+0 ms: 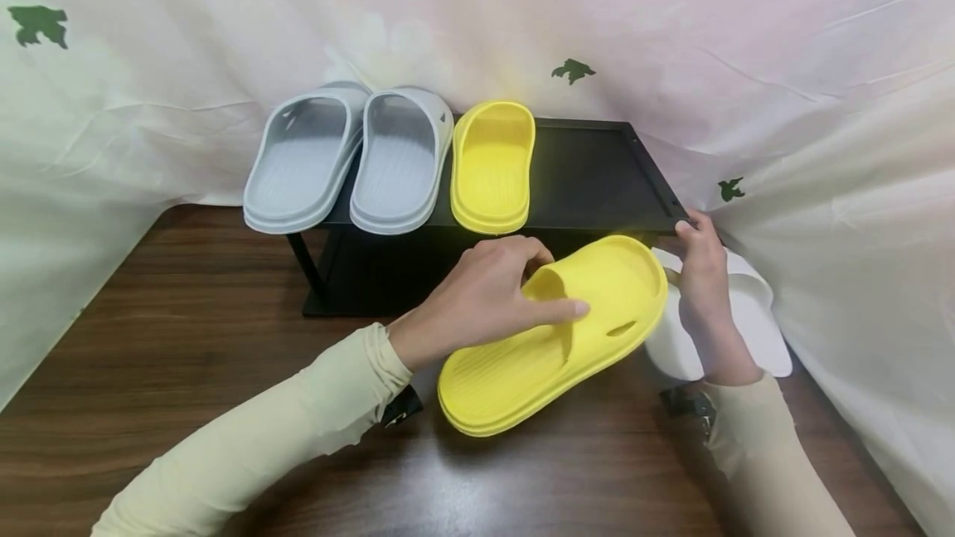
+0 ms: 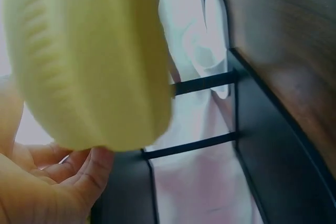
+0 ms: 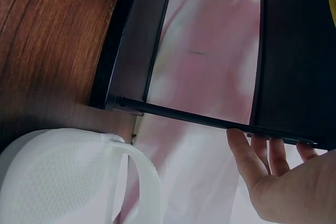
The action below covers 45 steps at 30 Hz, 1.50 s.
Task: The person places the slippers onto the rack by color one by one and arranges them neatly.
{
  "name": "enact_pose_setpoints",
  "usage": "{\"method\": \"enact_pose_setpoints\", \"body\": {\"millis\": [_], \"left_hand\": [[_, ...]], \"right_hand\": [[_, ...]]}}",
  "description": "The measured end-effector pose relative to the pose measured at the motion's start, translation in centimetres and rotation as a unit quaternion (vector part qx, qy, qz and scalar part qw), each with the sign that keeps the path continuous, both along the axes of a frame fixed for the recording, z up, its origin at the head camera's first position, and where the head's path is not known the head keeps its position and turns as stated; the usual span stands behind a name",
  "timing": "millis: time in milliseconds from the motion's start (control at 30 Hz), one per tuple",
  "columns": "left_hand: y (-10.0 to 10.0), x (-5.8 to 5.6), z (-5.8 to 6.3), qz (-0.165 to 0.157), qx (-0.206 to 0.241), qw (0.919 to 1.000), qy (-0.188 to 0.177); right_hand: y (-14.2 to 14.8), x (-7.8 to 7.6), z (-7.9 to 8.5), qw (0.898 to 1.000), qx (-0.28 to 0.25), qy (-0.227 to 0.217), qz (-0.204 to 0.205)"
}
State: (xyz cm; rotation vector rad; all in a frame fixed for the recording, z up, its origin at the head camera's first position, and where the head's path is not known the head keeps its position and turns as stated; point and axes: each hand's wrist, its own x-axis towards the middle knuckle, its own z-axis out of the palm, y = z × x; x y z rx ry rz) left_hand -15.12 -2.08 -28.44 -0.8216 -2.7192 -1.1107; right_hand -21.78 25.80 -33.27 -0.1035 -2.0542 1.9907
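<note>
My left hand (image 1: 485, 292) grips a yellow slipper (image 1: 615, 292) by its upper, the thumb lying on the outside and the fingers tucked into the opening. The slipper is tilted in front of a black two-tier shoe rack (image 1: 589, 176), toe toward the rack's right side. Its ridged underside fills much of the left wrist view. At the rack's front right corner my right hand (image 1: 705, 284) holds the frame; the right wrist view has its fingertips on the black side post (image 3: 194, 118). Another yellow slipper (image 1: 492, 168) stands on the top shelf, heel outward.
Two grey slippers (image 1: 302, 157) sit left of the yellow one on the top shelf. White slippers (image 1: 734, 317) are on the wooden table (image 1: 224, 297) by the rack's right side. A pale cloth (image 1: 246, 23) hangs behind and at both sides.
</note>
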Motion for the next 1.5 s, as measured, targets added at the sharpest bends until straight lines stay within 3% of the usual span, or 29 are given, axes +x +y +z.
{"method": "enact_pose_setpoints", "body": {"millis": [200,467,633,867,1000,1133,1367,1500], "left_hand": [[0.4,0.0,1.2,-0.006,-0.013,0.9997,0.019],[0.6,-0.3,2.8,-0.012,-0.028,0.9990,0.032],[0.5,-0.5,3.6,-0.010,-0.029,0.9993,0.021],[0.4,-1.3,5.2,-0.018,-0.023,0.9995,0.008],[0.6,-1.8,5.8,-0.016,-0.009,0.9998,0.009],[0.7,-2.2,6.6,-0.008,0.005,0.9999,0.007],[0.8,-3.3,8.2,0.018,-0.008,0.9997,-0.017],[0.9,-4.1,9.3,0.033,-0.011,0.9985,-0.042]], "right_hand": [[0.0,0.0,-0.2,0.995,0.091,0.009,-0.037],[0.2,0.0,-0.2,0.993,0.113,0.011,-0.039],[0.0,-0.2,-0.2,0.995,0.085,0.035,-0.042],[-0.4,0.0,-0.7,0.990,-0.008,0.139,-0.003],[-0.4,0.1,-0.9,0.989,-0.023,0.144,0.001],[-0.2,0.2,-1.0,0.990,-0.028,0.139,0.013],[0.1,0.3,-0.5,0.998,-0.026,0.047,0.036],[0.0,-0.1,-0.3,0.997,-0.057,0.033,0.040]]}}
